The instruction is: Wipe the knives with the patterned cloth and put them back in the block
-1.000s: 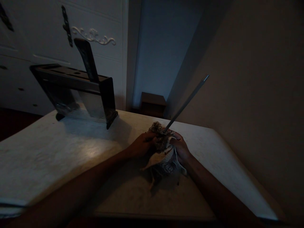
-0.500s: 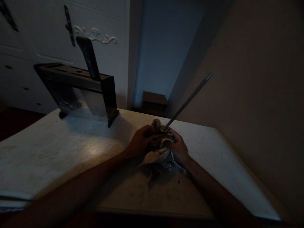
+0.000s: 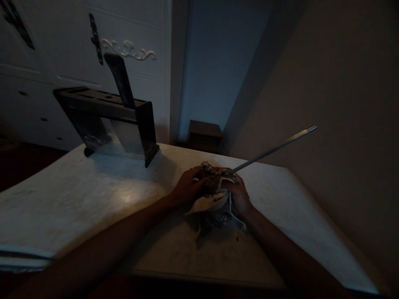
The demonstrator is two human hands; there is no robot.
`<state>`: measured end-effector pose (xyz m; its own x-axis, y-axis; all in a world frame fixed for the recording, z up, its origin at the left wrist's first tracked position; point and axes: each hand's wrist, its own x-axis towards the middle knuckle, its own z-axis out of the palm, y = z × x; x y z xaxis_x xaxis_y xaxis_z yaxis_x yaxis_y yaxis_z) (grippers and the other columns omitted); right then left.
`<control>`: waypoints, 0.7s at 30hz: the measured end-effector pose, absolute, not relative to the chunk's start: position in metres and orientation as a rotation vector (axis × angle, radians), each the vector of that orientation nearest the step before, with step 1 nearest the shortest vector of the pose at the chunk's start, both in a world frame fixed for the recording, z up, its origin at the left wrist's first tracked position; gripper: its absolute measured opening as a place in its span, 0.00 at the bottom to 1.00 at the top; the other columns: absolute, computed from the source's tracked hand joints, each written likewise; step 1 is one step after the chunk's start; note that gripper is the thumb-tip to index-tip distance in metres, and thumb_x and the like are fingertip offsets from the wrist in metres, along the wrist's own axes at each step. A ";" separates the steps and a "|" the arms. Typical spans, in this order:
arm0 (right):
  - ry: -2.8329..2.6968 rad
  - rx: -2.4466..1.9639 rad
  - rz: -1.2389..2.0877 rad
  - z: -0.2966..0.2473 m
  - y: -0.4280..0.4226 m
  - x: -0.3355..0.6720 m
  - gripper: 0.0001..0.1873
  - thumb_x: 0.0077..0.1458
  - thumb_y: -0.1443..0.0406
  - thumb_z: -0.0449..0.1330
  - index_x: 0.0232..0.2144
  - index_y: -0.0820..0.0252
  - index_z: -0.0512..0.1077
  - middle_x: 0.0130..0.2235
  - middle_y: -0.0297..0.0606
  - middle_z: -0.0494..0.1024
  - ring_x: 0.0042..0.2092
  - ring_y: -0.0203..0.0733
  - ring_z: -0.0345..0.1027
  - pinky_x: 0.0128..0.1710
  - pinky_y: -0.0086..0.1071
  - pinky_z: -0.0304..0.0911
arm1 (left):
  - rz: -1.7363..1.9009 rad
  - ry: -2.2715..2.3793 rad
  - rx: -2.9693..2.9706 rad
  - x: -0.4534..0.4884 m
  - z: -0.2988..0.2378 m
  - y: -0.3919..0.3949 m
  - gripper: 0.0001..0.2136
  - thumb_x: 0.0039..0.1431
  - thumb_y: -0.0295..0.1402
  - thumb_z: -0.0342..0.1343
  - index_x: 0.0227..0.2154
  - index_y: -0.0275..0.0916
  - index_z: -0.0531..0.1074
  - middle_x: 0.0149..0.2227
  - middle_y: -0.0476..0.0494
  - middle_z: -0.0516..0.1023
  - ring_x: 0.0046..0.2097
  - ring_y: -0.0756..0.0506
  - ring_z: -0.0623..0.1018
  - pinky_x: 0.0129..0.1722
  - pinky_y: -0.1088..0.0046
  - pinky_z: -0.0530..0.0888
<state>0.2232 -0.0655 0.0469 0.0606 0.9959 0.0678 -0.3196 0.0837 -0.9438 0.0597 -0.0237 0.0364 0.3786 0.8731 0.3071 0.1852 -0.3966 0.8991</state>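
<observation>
The scene is dim. My left hand [image 3: 187, 191] and my right hand [image 3: 240, 195] are both closed around a crumpled patterned cloth [image 3: 215, 199] above the pale table [image 3: 93, 199]. A long thin metal rod [image 3: 274, 149] sticks out of the cloth near my right hand and points to the upper right at a low angle. The rod's lower end is hidden inside the cloth, so I cannot see which hand grips it.
A dark knife block [image 3: 109, 120] with one black handle [image 3: 120, 79] sticking up stands at the table's far left. Behind it is a white cabinet [image 3: 77, 50]. A brown wall [image 3: 343, 124] runs along the right, and a small brown box [image 3: 204, 135] sits beyond the table.
The rod has tipped down from a steep slant to a much flatter angle toward the right. Both hands stayed on the cloth.
</observation>
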 end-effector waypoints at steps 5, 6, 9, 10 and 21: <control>-0.865 -0.909 1.268 0.050 -0.061 0.229 0.13 0.38 0.68 0.63 0.31 0.57 0.76 0.31 0.33 0.81 0.37 0.47 0.76 0.38 0.37 0.71 | 1.073 0.922 1.925 0.055 0.044 -0.024 0.16 0.62 0.46 0.49 0.35 0.37 0.70 0.37 0.43 0.75 0.39 0.44 0.74 0.40 0.66 0.71; -0.862 -0.900 1.274 0.051 -0.059 0.231 0.11 0.37 0.68 0.62 0.30 0.57 0.75 0.30 0.33 0.81 0.37 0.47 0.76 0.38 0.37 0.71 | 1.119 0.929 1.937 0.054 0.045 -0.024 0.16 0.59 0.46 0.52 0.37 0.37 0.70 0.38 0.43 0.74 0.41 0.44 0.74 0.41 0.65 0.71; -0.860 -0.884 1.281 0.056 -0.058 0.235 0.09 0.37 0.65 0.60 0.27 0.57 0.74 0.30 0.32 0.80 0.38 0.47 0.75 0.39 0.37 0.70 | 1.197 0.902 1.952 0.053 0.044 -0.025 0.22 0.51 0.45 0.62 0.45 0.38 0.67 0.47 0.39 0.72 0.49 0.41 0.72 0.46 0.62 0.72; -0.861 -0.891 1.280 0.057 -0.058 0.235 0.09 0.36 0.65 0.59 0.26 0.56 0.74 0.30 0.32 0.80 0.38 0.47 0.75 0.39 0.38 0.70 | 1.178 0.876 1.946 0.053 0.043 -0.025 0.25 0.49 0.44 0.64 0.48 0.38 0.65 0.50 0.38 0.70 0.52 0.40 0.71 0.49 0.61 0.71; -0.879 -0.975 1.235 0.053 -0.059 0.230 0.10 0.36 0.66 0.62 0.27 0.56 0.75 0.28 0.32 0.80 0.35 0.48 0.75 0.36 0.38 0.70 | 0.866 0.990 2.131 0.052 0.043 -0.021 0.26 0.45 0.48 0.65 0.44 0.38 0.68 0.43 0.40 0.76 0.43 0.39 0.75 0.40 0.63 0.72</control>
